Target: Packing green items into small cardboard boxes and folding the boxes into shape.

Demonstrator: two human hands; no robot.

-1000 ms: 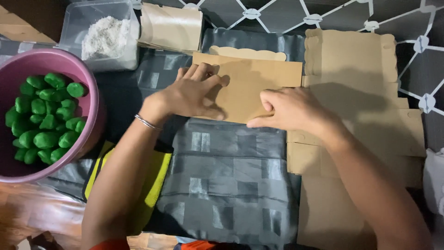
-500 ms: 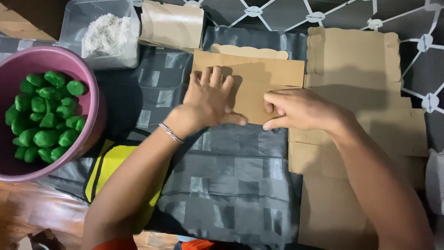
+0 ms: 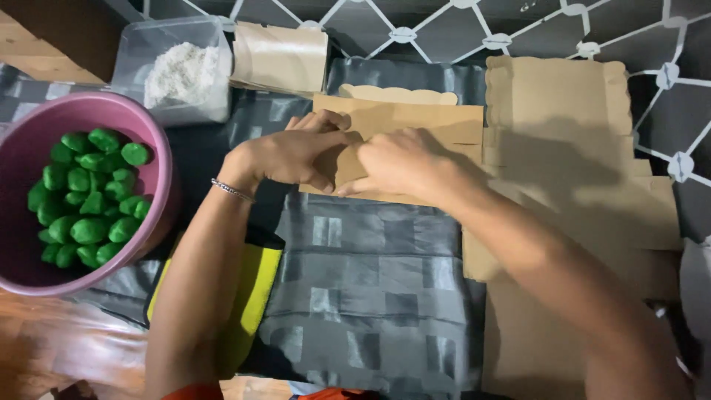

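Note:
A flat brown cardboard box blank (image 3: 429, 122) lies on grey checked cloth (image 3: 370, 296) in the middle. My left hand (image 3: 285, 157), with a thin bracelet at the wrist, grips its left part with bent fingers. My right hand (image 3: 400, 163) presses on the same piece right beside the left hand, fingers curled at its near edge. The two hands touch each other over the cardboard. The part of the blank under them is hidden.
A pink bowl (image 3: 159, 159) of several green dough pieces (image 3: 85, 196) stands at the left. Behind it are a clear tub of white flakes (image 3: 181, 70) and a brown paper bag (image 3: 281, 58). More flat cardboard blanks (image 3: 563, 111) lie at the right. A yellow cloth (image 3: 255, 292) lies under my left arm.
My right hand has slid left along the cardboard until it meets the left hand. The left hand's flat fingers have curled onto the piece.

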